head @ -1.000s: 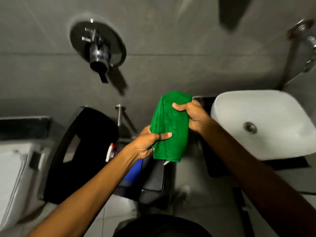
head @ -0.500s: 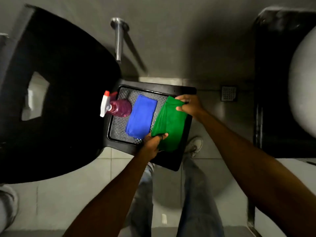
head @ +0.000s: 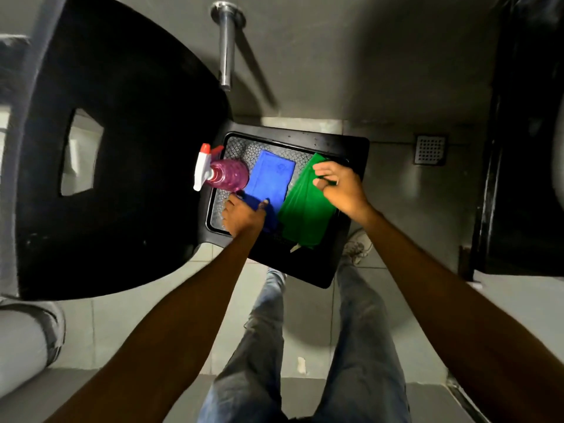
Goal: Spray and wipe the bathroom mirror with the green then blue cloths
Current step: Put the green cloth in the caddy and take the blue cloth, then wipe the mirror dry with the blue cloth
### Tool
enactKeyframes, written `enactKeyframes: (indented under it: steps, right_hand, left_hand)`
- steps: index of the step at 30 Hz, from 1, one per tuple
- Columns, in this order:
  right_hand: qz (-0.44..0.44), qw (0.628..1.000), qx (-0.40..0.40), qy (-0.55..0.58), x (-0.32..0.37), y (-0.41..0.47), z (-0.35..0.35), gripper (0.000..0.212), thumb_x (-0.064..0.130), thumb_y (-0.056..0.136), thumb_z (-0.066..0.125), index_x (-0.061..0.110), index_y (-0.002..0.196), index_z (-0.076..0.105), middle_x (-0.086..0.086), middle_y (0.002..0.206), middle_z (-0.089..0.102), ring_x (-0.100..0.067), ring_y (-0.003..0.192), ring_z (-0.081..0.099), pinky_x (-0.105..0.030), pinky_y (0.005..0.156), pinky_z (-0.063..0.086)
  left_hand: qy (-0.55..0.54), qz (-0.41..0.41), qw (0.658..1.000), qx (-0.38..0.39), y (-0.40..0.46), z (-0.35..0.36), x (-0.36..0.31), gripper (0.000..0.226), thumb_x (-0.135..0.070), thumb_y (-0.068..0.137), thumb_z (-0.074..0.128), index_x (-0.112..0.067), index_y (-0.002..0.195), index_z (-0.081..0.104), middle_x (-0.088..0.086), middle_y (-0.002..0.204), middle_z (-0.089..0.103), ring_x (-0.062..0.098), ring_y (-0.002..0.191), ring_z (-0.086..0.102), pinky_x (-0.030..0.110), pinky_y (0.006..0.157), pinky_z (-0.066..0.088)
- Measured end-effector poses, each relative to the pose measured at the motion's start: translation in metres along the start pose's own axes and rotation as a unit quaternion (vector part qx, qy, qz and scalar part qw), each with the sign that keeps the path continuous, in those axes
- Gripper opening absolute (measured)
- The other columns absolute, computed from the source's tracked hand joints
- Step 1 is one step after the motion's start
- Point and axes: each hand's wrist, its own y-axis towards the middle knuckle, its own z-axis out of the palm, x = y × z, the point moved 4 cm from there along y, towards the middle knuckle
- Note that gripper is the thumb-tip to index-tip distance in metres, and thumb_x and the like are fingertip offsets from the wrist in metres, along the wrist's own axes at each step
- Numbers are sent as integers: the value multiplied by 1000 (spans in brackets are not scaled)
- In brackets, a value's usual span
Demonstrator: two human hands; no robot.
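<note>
A folded green cloth [head: 305,209] lies on the right side of a black tray [head: 351,190]. My right hand [head: 341,187] rests over its far end with fingers spread. A folded blue cloth [head: 270,178] lies in the tray's middle. My left hand [head: 244,215] pinches the blue cloth's near corner between thumb and fingers. A pink spray bottle [head: 227,175] with a white and red trigger head lies at the tray's left edge. The mirror is out of view.
A large black seat [head: 122,148] with a cut-out fills the left. A chrome pipe [head: 227,47] juts from the grey wall. A floor drain [head: 431,149] is on the right, beside a dark cabinet [head: 525,148]. My legs stand on the tiled floor below.
The green cloth went from held up near the sink down onto the tray. My left hand let go of it and shifted left onto the blue cloth's corner.
</note>
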Motion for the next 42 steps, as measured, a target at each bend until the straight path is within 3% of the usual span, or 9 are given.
enactKeyframes:
  steps: [3,11,18,20,22,26,32,38,42]
  right_hand:
    - [16,999,8,46,-3,-12,11,29,-6,88,63,-3,117,67,-22,113,72,-17,100,65,-6,79,46]
    - [133,968,25,214,-3,-58,9,28,9,96,60,8,124,65,-12,114,68,-23,104,63,-35,90,52]
    - [322,713,7,623,43,-111,-10,54,42,104,31,8,144,45,-19,152,45,-37,142,41,-48,116,35]
    - [249,644,-7,723,69,-120,-30,53,43,102,28,12,131,59,-16,145,54,-34,134,49,-43,113,38]
    - [161,657,-41,735,100,-133,-64,50,42,99,28,14,107,68,-16,119,64,-34,105,60,-37,91,49]
    - [4,625,1,781,166,-151,-146,34,30,102,38,14,104,68,1,94,66,-19,86,65,-26,89,49]
    - [-179,614,-133,757,217,-193,-296,62,53,100,33,18,87,83,-1,98,80,-24,90,77,-34,75,62]
    - [-333,592,-206,705,266,-226,-432,51,57,97,36,21,103,72,-3,94,76,-23,84,73,-30,73,59]
    - [-423,602,-309,602,329,-234,-509,51,43,106,27,14,128,63,-8,124,65,-22,124,55,-40,116,38]
  left_hand:
    - [1,-9,998,66,6,4,0,86,-55,77,81,-7,141,51,21,145,59,41,136,54,48,113,45]
    - [-308,-56,931,187,-25,-20,-33,28,-13,91,73,-1,116,69,15,103,70,19,72,72,27,65,58]
    - [-464,-22,823,326,-145,-101,-134,18,-16,100,52,-15,87,64,0,63,75,13,52,71,21,49,57]
    - [-422,28,829,366,-184,-119,-155,14,-21,99,58,-15,92,69,-1,65,78,12,51,73,22,48,60]
    - [-300,107,871,374,-221,-141,-172,25,-37,97,65,-13,99,72,3,68,79,17,50,72,27,45,60]
    - [16,356,925,131,-274,-211,-219,74,-79,92,34,-13,92,69,20,91,78,36,72,75,36,67,60]
    - [79,690,693,-194,-384,-320,-323,45,-47,103,49,-13,128,63,11,136,61,35,131,55,43,111,45]
    - [74,794,461,-389,-496,-419,-414,51,-42,102,48,-8,138,61,16,158,48,33,158,26,45,127,28]
    - [69,791,399,-458,-563,-481,-476,52,-44,102,42,-11,140,57,16,159,47,34,159,24,51,129,24]
